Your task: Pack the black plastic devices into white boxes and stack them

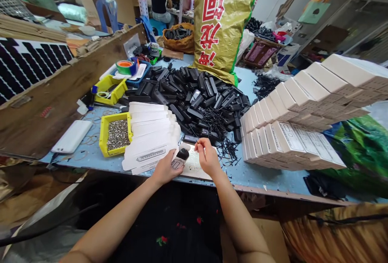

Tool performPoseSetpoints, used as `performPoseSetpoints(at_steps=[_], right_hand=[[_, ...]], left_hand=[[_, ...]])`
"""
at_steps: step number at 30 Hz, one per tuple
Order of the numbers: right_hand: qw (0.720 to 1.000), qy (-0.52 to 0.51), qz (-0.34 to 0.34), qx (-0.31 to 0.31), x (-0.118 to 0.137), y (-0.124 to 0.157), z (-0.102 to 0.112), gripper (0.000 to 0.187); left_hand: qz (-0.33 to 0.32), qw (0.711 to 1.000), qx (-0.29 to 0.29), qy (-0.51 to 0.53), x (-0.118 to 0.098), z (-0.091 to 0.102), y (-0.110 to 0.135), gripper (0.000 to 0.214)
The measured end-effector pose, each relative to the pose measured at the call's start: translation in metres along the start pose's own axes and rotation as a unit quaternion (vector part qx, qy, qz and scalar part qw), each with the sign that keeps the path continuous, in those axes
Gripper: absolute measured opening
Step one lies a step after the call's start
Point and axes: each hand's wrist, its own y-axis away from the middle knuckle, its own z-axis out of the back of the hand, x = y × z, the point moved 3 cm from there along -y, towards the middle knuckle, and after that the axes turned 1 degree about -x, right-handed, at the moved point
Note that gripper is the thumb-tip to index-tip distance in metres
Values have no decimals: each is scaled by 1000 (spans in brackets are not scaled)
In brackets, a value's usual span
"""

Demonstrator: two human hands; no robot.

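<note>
Gripping a small white box (176, 164), my left hand (165, 168) has its thumb across the near face and its other fingers mostly hidden behind. A black case (183, 153) sits inside, rounded end poking from the mouth, which I seem to be angling so the other hand can reach it. At three o'clock from the box, my right hand (208, 158) is curled, thumb and forefinger pressed together, apparently pinching a thin black stick (197, 143), though it is too small to be certain. Below both hands lies a white board (197, 170), perhaps to work over.

The heap of black cases (194, 100) is at twelve o'clock, with loose black sticks (214, 121) at one, likely both placed for a short reach. Flat cartons (151, 133) overlap at ten, probably so each lifts off singly. Beyond them a yellow tray (104, 132) holds metal bits (118, 134), its walls presumably stopping them scattering. Stacked boxes (283, 133) stand at two o'clock, tiered, I'd guess, to save table space.
</note>
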Motion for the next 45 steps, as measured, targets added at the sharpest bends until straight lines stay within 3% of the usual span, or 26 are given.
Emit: performPoseSetpoints(at_steps=[2,7,10,14,18,26,30,33,36,39,41,43,45], right_hand=[[999,1,-7,32,1,2,-1,21],[980,38,25,194,-4,-5,-14,41],[967,3,71,245,-8,-13,-10,30],[983,-32,35,177,-13,-19,9,24],[983,37,-10,181,-16,-13,13,23],[980,141,60,124,-18,-8,4,39],[974,147,95,142,-15,-6,-6,37],[973,154,79,151,-11,-6,-13,35],[969,158,78,172,-4,-7,-12,40],[972,96,96,190,2,-8,-6,47],[988,6,62,140,2,-7,-1,34],[996,-73,12,41,-2,-5,3,39],[995,-89,-5,-39,-3,-1,6,44]], left_hand=[[-5,1000,3,3,-1,0,0,53],[-28,999,19,-1,-3,-1,3,48],[-39,999,34,-10,1,-2,4,53],[-42,998,50,-20,3,-2,4,56],[-50,996,66,-29,-2,-3,2,53],[-36,997,53,-33,-6,-4,1,53],[-47,997,40,-41,-5,-6,1,50],[-43,998,23,-38,-4,-6,1,50],[-33,999,20,-35,-4,-4,2,53],[-12,999,16,-26,-2,-2,3,53],[1,1000,1,-19,0,0,3,55],[2,1000,-9,-15,1,1,2,57],[-10,1000,-7,-8,0,0,2,58]])
